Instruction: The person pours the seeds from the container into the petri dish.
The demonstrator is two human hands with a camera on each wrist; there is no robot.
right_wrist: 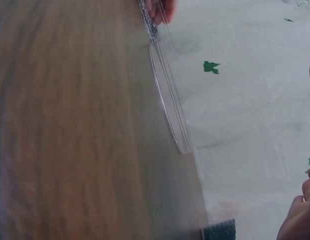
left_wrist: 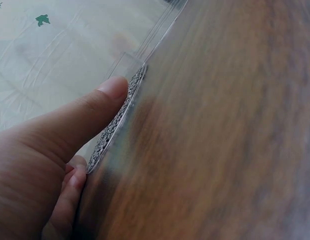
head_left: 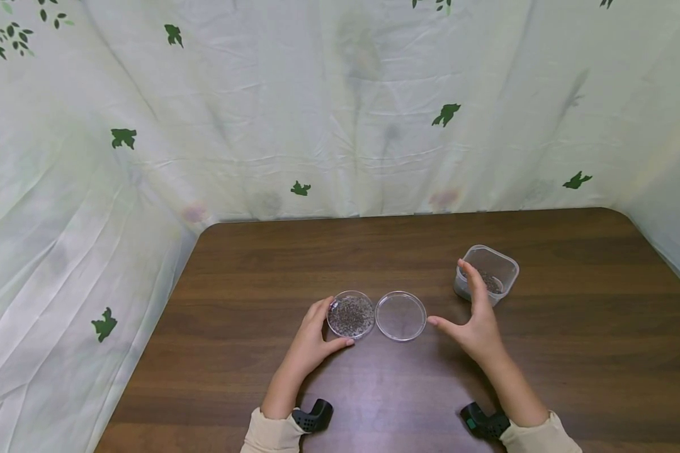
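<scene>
A round clear petri dish (head_left: 351, 316) filled with dark grey granules lies on the wooden table. My left hand (head_left: 308, 346) holds it at the left side, thumb at the near rim and fingers at the far rim; in the left wrist view the thumb (left_wrist: 102, 106) presses its wall. Right beside it sits a second clear round dish or lid (head_left: 400, 316) with nothing in it. My right hand (head_left: 478, 333) is spread to the right of that one, its thumb tip close to the rim. The right hand's index finger overlaps a plastic tub in the head view.
The square translucent tub (head_left: 495, 267) stands at the back right with some dark granules in its bottom. A pale curtain (head_left: 328, 126) with green leaf prints hangs behind the brown table (head_left: 294, 258) and along its sides.
</scene>
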